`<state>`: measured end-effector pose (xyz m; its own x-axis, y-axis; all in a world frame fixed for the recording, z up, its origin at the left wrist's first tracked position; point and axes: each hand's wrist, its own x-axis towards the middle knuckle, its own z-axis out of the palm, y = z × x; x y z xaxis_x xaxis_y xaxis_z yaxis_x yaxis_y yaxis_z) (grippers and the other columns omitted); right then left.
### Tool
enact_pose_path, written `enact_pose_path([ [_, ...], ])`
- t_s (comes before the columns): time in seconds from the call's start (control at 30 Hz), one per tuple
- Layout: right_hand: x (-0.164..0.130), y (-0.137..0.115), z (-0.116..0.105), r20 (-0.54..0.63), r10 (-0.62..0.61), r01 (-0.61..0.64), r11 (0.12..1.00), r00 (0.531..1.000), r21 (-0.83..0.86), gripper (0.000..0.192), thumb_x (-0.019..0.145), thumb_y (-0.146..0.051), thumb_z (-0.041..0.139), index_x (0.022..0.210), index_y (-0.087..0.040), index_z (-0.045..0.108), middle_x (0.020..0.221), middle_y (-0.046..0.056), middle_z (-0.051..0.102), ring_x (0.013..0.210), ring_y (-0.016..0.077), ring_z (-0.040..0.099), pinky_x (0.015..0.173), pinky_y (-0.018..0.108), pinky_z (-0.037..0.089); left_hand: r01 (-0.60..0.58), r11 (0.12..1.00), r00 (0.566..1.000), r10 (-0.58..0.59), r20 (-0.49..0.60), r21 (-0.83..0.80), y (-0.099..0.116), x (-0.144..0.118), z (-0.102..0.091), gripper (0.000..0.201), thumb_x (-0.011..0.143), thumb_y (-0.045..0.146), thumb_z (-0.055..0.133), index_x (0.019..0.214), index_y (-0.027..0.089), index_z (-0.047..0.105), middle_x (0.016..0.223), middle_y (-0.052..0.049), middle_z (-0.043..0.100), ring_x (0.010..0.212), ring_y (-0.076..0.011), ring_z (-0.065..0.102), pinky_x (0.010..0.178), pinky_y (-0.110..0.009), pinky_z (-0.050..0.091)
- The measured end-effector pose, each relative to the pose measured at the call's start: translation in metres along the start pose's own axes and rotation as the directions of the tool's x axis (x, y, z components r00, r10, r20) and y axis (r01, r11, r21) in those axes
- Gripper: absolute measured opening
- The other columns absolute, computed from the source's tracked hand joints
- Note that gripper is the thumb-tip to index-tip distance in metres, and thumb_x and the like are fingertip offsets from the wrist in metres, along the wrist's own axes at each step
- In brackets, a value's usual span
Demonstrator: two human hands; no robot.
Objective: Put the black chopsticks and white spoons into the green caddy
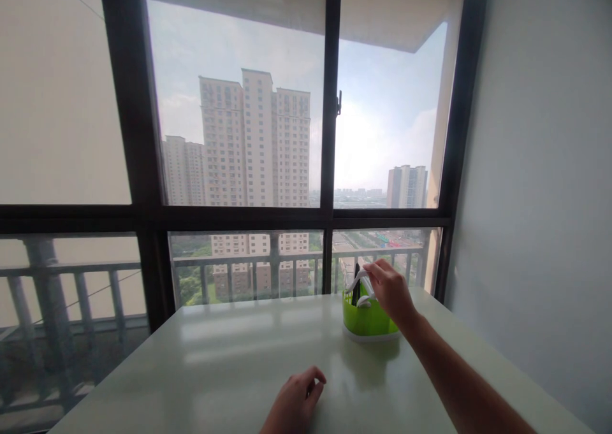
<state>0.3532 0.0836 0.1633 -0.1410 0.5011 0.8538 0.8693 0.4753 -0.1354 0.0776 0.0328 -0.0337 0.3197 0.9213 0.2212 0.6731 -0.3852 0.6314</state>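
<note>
On the right of the table stands a lime-green utensil holder (366,319) with a white base. Black chopsticks (354,286) stick up from it, and a white spoon (364,301) shows at its rim. My right hand (388,289) is above the holder, its fingers pinched on the end of a white curved spoon (354,282). The lower part of that spoon reaches the holder's rim; whether it is inside I cannot tell. Near the front edge, my left hand (299,396) rests on the tabletop, fingers loosely bent, thumb and index slightly apart, holding nothing visible.
The pale, glossy table (229,357) reaches up to a dark-framed window (329,166). Outside are a railing (248,262) and tall buildings (258,141). A plain wall (535,198) closes off the right side.
</note>
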Motion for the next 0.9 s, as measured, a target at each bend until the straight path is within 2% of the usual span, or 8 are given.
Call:
enact_pose_path([
  [0.1, -0.005, 0.006, 0.023, 0.157, -0.045, 0.071, 0.985, 0.987, -0.16, 0.026, 0.096, -0.011, 0.051, 0.106, -0.022, 0.071, 0.101, 0.005, 0.067, 0.08, 0.0144, 0.064, 0.069, 0.022, 0.045, 0.001, 1.0, 1.0, -0.001, -0.014, -0.001, -0.004, 0.001, 0.003, 0.023, 0.096, 0.03, 0.049, 0.102, 0.025, 0.071, 0.081, 0.0, 0.069, 0.08, -0.0165, 0.061, 0.073, -0.022, 0.039],
  [0.23, -0.024, 0.012, 0.046, 0.298, -0.068, 0.128, 0.974, 0.952, -0.188, 0.025, 0.093, -0.009, 0.054, 0.099, -0.023, 0.073, 0.096, 0.004, 0.069, 0.079, 0.0148, 0.064, 0.071, 0.023, 0.046, -0.001, 1.0, 1.0, 0.001, -0.009, 0.013, -0.005, 0.001, 0.003, 0.022, 0.095, 0.029, 0.05, 0.101, 0.025, 0.071, 0.081, 0.0, 0.069, 0.08, -0.0165, 0.061, 0.072, -0.022, 0.038],
  [0.33, -0.038, 0.017, 0.05, 0.291, -0.14, 0.185, 0.974, 0.947, -0.131, 0.026, 0.091, -0.009, 0.057, 0.1, -0.026, 0.075, 0.094, 0.004, 0.071, 0.091, 0.0193, 0.064, 0.089, 0.031, 0.047, 0.004, 1.0, 1.0, -0.005, 0.014, 0.025, -0.002, 0.001, 0.002, 0.021, 0.094, 0.028, 0.051, 0.101, 0.025, 0.07, 0.081, 0.0, 0.07, 0.08, -0.0165, 0.061, 0.073, -0.023, 0.038],
  [0.43, -0.046, 0.02, 0.049, 0.237, -0.154, 0.181, 0.979, 0.959, -0.095, 0.03, 0.09, -0.01, 0.058, 0.107, -0.028, 0.075, 0.099, 0.003, 0.074, 0.105, 0.0229, 0.061, 0.111, 0.043, 0.037, 0.002, 0.999, 1.0, -0.002, 0.019, 0.033, -0.001, 0.001, 0.001, 0.022, 0.096, 0.029, 0.049, 0.102, 0.025, 0.07, 0.085, -0.001, 0.071, 0.083, -0.0171, 0.062, 0.074, -0.023, 0.039],
  [0.7, -0.058, 0.022, 0.049, 0.208, -0.093, 0.108, 0.992, 0.974, -0.061, 0.04, 0.088, -0.015, 0.055, 0.124, -0.027, 0.069, 0.119, 0.003, 0.072, 0.122, 0.0256, 0.055, 0.12, 0.048, 0.026, 0.002, 0.999, 1.0, -0.004, 0.025, 0.048, 0.0, 0.0, -0.001, 0.022, 0.096, 0.029, 0.05, 0.103, 0.026, 0.07, 0.084, -0.001, 0.071, 0.083, -0.0171, 0.062, 0.076, -0.023, 0.039],
  [0.77, -0.059, 0.027, 0.049, 0.159, -0.03, 0.039, 0.998, 0.987, -0.056, 0.045, 0.089, -0.02, 0.055, 0.133, -0.027, 0.063, 0.131, 0.005, 0.066, 0.13, 0.0262, 0.05, 0.119, 0.047, 0.029, 0.006, 0.999, 1.0, -0.007, 0.026, 0.054, 0.001, 0.0, -0.001, 0.022, 0.096, 0.029, 0.05, 0.103, 0.026, 0.07, 0.083, 0.0, 0.071, 0.081, -0.0167, 0.062, 0.075, -0.022, 0.039],
  [0.83, -0.057, 0.035, 0.048, 0.063, 0.122, -0.119, 0.992, 0.991, -0.051, 0.049, 0.092, -0.028, 0.052, 0.141, -0.023, 0.056, 0.139, 0.008, 0.06, 0.133, 0.0271, 0.048, 0.117, 0.045, 0.033, 0.004, 0.999, 1.0, -0.006, 0.028, 0.051, 0.001, 0.0, -0.001, 0.023, 0.096, 0.029, 0.049, 0.103, 0.025, 0.07, 0.081, 0.0, 0.071, 0.079, -0.0163, 0.062, 0.074, -0.022, 0.039],
  [0.9, -0.054, 0.047, 0.048, -0.002, 0.338, -0.338, 0.941, 0.941, -0.026, 0.055, 0.094, -0.038, 0.049, 0.146, -0.02, 0.05, 0.141, 0.012, 0.057, 0.131, 0.0286, 0.05, 0.113, 0.044, 0.037, -0.001, 0.999, 1.0, -0.001, 0.029, 0.043, 0.001, 0.001, -0.001, 0.023, 0.096, 0.029, 0.048, 0.102, 0.025, 0.07, 0.079, 0.0, 0.07, 0.077, -0.016, 0.061, 0.073, -0.022, 0.039],
])
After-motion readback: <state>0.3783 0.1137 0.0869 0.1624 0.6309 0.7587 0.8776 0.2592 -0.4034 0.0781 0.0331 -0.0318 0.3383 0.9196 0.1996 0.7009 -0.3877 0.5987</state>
